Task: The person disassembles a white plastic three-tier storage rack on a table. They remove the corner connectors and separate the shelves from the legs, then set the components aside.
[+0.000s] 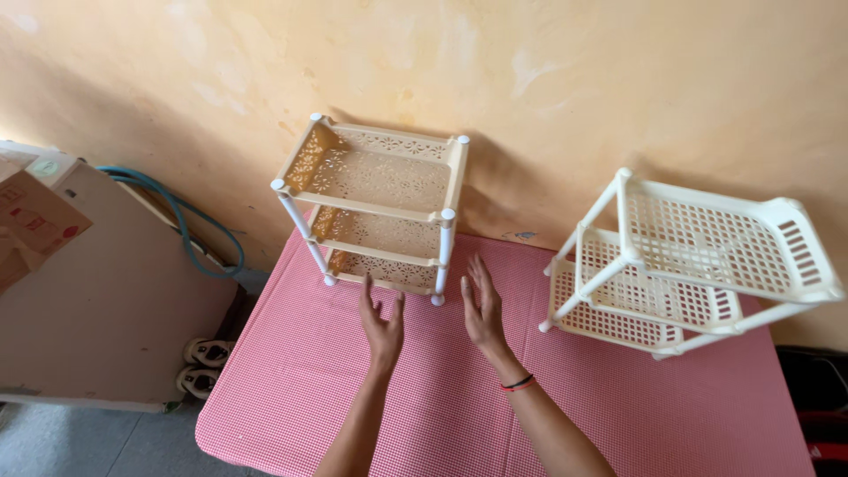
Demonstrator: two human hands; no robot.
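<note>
Beige rack (375,212) stands just beyond both hands (open, empty).

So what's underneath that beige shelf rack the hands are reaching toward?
The beige shelf rack stands on a pink checked mat; the table beneath is covered. Both hands, left and right, are open.

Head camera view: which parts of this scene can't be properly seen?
- White rack: its rear feet are hidden behind its own shelves.
- Pink checked table: near edge cut off by the frame bottom.
- Cardboard box: cut off by the left edge.
- Dark object at lower right: cut off, kind unclear.
- Left hand, right hand: palms face away from the camera.
</note>
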